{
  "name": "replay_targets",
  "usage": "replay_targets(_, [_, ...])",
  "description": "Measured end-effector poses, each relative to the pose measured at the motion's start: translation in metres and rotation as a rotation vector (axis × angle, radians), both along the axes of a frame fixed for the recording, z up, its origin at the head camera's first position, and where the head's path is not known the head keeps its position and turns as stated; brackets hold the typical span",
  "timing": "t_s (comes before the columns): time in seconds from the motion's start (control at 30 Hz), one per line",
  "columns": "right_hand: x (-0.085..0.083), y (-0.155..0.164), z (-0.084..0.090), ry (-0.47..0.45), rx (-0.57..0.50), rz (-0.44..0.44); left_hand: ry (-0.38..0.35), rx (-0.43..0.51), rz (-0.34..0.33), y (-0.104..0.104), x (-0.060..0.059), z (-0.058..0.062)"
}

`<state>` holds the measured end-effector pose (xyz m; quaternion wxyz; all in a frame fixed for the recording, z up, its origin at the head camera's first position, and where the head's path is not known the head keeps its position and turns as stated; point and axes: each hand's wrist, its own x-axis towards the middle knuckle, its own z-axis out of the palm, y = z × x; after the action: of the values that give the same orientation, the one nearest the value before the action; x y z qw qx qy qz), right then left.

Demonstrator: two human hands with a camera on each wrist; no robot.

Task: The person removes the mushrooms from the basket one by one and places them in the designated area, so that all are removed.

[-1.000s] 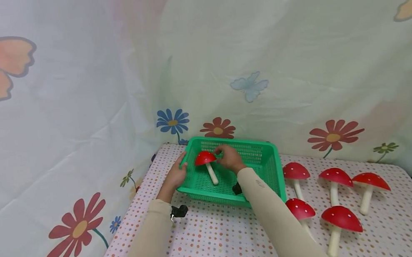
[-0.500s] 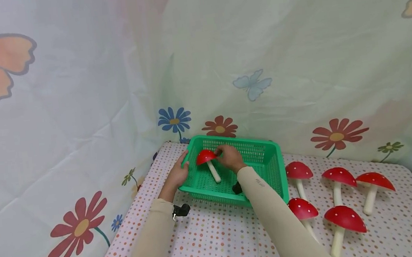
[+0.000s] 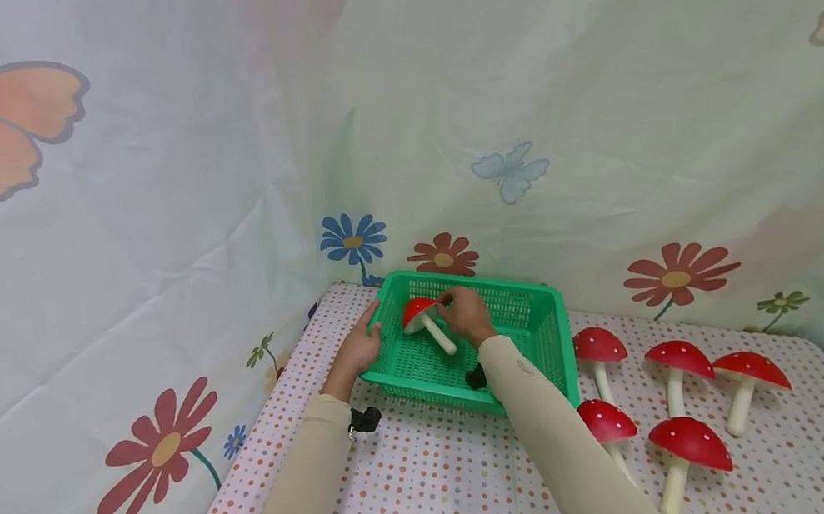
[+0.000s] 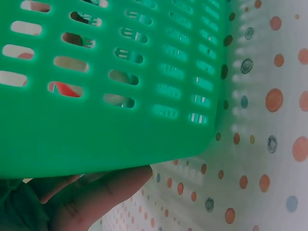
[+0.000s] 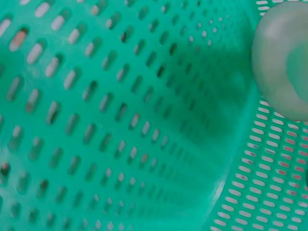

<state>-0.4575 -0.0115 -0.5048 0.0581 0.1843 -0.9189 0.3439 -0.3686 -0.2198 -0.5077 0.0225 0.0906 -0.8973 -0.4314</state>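
Note:
In the head view, my left hand [image 3: 358,351] holds the left rim of a green plastic basket [image 3: 434,397]. The left wrist view shows a thumb [image 4: 110,190] against the basket's edge. Inside the basket, toward its left end, is a toy mushroom [image 3: 418,313] with a white-dotted red cap and a pale stem. My right hand [image 3: 467,316] pinches the right edge of that cap, which is tilted so its pale underside shows. In the right wrist view, a blurred pale rounded end [image 5: 269,57] stands over the basket's slotted wall; the fingers are out of sight there.
Several more red-capped mushrooms [image 3: 691,441] lie on the dotted tablecloth [image 3: 436,489] to the basket's right. A hanging cloth with printed flowers [image 3: 675,278] and butterflies stands right behind the basket and along the table's left side.
The mushroom in the basket has tipped, its cap turning so the underside shows and its stem swinging to the right. The left hand keeps its place on the basket.

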Motion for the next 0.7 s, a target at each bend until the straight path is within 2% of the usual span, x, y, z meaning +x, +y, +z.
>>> replay_targets(0.13, [0.004,0.014,0.002,0.005,-0.095,-0.036,-0.006,-0.034,-0.014,0.004,0.002,0.000])
replay_targets(0.27, [0.008,0.032,0.015,-0.002,-0.153,-0.063,-0.021,-0.050,0.008,0.004,0.004,0.004])
replay_targets(0.47, [0.019,0.069,0.049,0.012,-0.164,-0.100,-0.038,-0.043,0.002,0.002,0.004,0.006])
replay_targets(0.57, [0.028,0.088,0.068,0.086,-0.170,-0.122,-0.040,-0.036,-0.006,0.002,0.005,0.007])
replay_targets(0.7, [0.045,0.115,0.092,0.174,-0.183,-0.192,-0.039,-0.033,0.008,0.001,0.008,0.009])
